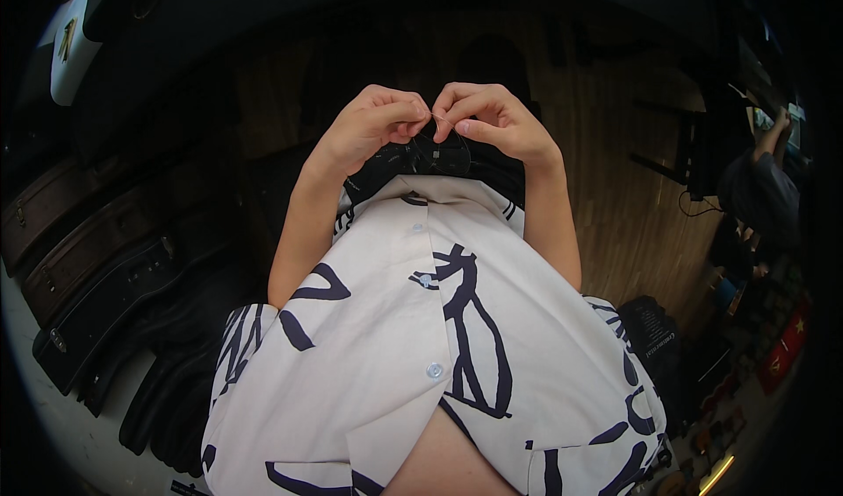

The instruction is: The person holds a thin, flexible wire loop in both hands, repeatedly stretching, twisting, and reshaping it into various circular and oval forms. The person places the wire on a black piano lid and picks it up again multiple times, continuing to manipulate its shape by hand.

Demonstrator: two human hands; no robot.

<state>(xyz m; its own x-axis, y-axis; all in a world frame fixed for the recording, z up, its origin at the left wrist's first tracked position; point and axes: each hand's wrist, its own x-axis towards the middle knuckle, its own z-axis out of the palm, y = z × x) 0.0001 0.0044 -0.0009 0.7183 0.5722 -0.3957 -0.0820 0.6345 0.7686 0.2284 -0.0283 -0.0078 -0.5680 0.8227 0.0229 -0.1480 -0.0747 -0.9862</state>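
A person in a white shirt (378,338) printed with bold dark strokes works with both bare hands raised in front of the body. The left hand (382,120), its grip narrow, pinches a thin strand (443,118) between thumb and bent fingers, while the right hand (492,123), its grip likewise narrow, holds the strand just beside it. The strand crosses the small gap between the two hands; below, a fine loop (469,155) hangs against a dark background, though whether the two are one piece cannot be told. At left, brown cases (66,197) with metal latches stand beside a black case (114,298). At right, past a wooden floor (615,224), another person's forearm (771,136) shows above a red cloth (784,347) with yellow marks
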